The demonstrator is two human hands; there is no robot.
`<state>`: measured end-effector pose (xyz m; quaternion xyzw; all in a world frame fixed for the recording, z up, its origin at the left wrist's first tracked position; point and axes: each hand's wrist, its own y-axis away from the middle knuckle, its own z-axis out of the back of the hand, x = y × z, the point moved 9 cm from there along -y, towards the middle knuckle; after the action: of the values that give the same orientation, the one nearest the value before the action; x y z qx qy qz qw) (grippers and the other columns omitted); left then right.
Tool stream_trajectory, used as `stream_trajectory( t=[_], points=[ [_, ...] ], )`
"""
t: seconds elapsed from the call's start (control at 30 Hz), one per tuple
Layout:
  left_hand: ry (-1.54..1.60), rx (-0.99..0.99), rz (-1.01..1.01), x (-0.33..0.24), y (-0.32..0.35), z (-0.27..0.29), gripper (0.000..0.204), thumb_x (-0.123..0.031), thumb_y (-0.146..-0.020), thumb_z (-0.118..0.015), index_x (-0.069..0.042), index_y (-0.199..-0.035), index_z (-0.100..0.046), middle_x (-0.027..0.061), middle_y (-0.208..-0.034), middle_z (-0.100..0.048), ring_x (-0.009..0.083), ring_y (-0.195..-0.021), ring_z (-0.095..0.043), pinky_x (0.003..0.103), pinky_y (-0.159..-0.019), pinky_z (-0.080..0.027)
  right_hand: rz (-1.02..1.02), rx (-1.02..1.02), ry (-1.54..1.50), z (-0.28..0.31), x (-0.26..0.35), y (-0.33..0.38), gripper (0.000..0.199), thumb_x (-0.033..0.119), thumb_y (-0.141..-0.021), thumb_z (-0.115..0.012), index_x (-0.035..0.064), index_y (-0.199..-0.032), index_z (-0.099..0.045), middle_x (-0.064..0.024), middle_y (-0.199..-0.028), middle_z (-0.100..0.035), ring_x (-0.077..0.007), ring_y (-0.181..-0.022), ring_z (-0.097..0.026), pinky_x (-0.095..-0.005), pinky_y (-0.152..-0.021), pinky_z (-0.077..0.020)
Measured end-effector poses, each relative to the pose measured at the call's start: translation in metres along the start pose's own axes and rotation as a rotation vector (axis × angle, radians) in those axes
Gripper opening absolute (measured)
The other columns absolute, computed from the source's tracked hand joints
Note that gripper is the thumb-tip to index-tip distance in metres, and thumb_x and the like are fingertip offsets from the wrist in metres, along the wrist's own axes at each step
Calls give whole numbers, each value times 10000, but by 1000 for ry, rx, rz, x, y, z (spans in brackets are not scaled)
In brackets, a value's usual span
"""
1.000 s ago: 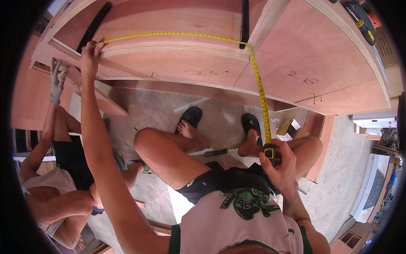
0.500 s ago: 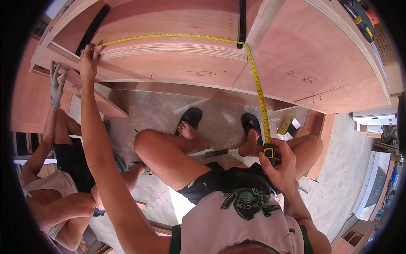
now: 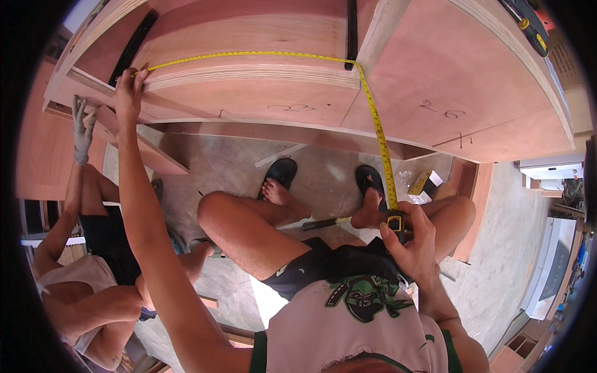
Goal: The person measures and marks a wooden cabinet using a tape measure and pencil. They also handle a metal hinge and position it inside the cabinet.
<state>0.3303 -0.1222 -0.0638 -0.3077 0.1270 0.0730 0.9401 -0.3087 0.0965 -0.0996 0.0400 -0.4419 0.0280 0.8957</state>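
While my left hand (image 3: 127, 93) pinned the tape (image 3: 373, 124) end to the panel (image 3: 249, 93) and my right hand (image 3: 413, 245) gripped its case (image 3: 396, 222), any slip would likely have spoiled the reading.

Black flip-flop sandals (image 3: 283, 172) on the concrete floor (image 3: 236, 161). Small yellow-and-white cardboard box (image 3: 425, 184) by the right foot. A grey-gloved co-worker's hand (image 3: 81, 127) at left.

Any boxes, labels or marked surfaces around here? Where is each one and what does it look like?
Small box: on the floor by the person's right foot, rectangular, yellow, black and white.
Pencil marks: handwritten, dark, on the pink-brown plywood panel at upper right.
More pencil marks: on the plywood face below the yellow tape measure.
No screens or signs can be made out.
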Motion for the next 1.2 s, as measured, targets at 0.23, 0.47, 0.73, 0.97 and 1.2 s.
stream_trajectory(
  t=[0.23, 0.47, 0.73, 0.97, 1.2],
  points=[
    [-1, -16, -42, -6, 1, 5, 486, -479, -994, -608, -15, -1128, -649, 214, -1057, -668, 389, -990, -614, 456, -868, -481, 24, -9, -2, 0, 2, -1, 464, 212, -818, -783, -65, -1131, -580, -203, -926, -631, -297, -795, -662, -372, -731, -535],
    [25, -26, -55, -5, 2, 4, 466, -459, -998, -611, -13, -1127, -647, 214, -1061, -672, 385, -998, -613, 457, -870, -478, 27, 5, -2, 0, 3, -1, 463, 206, -823, -780, -64, -1141, -580, -201, -924, -630, -294, -797, -663, -372, -726, -532],
    [44, -37, -62, 9, 0, -1, 432, -418, -985, -650, -18, -1145, -645, 188, -1017, -659, 320, -970, -626, 409, -859, -492, -68, 36, -45, -5, -7, 2, 446, 185, -839, -774, -42, -1172, -583, -177, -941, -650, -256, -830, -680, -356, -741, -539],
    [-4, -83, -142, -14, 4, 5, 472, -461, -991, -623, -23, -1164, -651, 209, -1030, -664, 365, -973, -625, 411, -870, -493, -146, 22, -63, -6, -20, 9, 447, 194, -867, -756, -47, -1193, -569, -158, -952, -668, -207, -849, -687, -318, -723, -542],
    [286, -30, -28, -16, 7, 6, 213, -153, -994, -655, 14, -1001, -523, 208, -1077, -745, 231, -937, -722, 360, -714, -553, -160, 34, -59, -6, -12, 5, 436, 199, -884, -739, -61, -1188, -565, -149, -945, -670, -190, -824, -671, -308, -702, -535]
  ],
)
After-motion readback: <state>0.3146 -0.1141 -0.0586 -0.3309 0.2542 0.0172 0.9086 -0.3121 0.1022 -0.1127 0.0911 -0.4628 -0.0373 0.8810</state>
